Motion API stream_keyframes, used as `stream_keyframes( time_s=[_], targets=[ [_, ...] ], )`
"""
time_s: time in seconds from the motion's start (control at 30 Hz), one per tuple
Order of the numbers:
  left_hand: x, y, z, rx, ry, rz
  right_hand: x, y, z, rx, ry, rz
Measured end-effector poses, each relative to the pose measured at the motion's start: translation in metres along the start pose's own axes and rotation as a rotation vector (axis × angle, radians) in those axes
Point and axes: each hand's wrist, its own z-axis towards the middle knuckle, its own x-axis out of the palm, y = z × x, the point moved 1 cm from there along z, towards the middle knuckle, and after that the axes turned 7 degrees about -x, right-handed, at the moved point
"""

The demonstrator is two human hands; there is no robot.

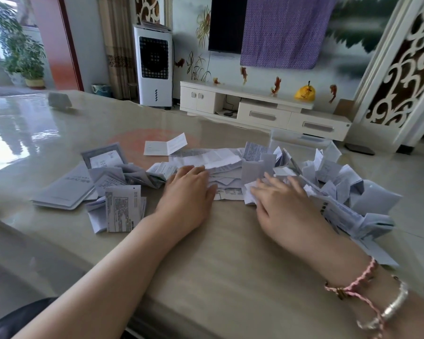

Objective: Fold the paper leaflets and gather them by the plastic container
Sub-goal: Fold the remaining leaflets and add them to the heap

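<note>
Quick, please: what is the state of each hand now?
Left hand: open, flat on the papers.
Right hand: open, fingers spread on the papers.

White paper leaflets [220, 162] with fine grey print; glossy beige table [206, 253]; clear plastic container [299, 140]; purple dotted cloth [284, 30]; pink braided bracelet [357, 285]; silver bangle [394, 307]

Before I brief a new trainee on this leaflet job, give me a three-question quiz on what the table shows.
1. True or false: the left hand lies flat on the middle papers.
2. The clear plastic container stands: A) at the far right of the table, behind the folded pile; B) by the booklet; C) on the floor.
3. Which wrist wears bracelets?

Key: 1 true; 2 A; 3 the right hand side.
</note>
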Motion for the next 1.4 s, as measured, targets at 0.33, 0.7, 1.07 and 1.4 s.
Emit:
stream_keyframes(
  time_s=[0.33, 0.7, 1.07, 1.4],
  targets=[
    [-0.016, 0.002, -0.014, 0.115, -0.246, -0.43, -0.015, 0.01, -0.003, -0.005, -0.434, 0.58],
    [-0.019, 0.009, -0.037, 0.277, -0.204, -0.515, -0.016, 0.018, 0.001, 0.141, -0.409, 1.374],
    [-0.028, 0.015, -0.05, 0.326, -0.217, -0.793, -0.008, 0.004, 0.011, 0.215, -0.436, 1.329],
    [-0.024, 0.016, -0.053, 0.184, -0.195, -0.712, -0.007, 0.002, 0.005, -0.025, -0.339, 1.072]
  ],
)
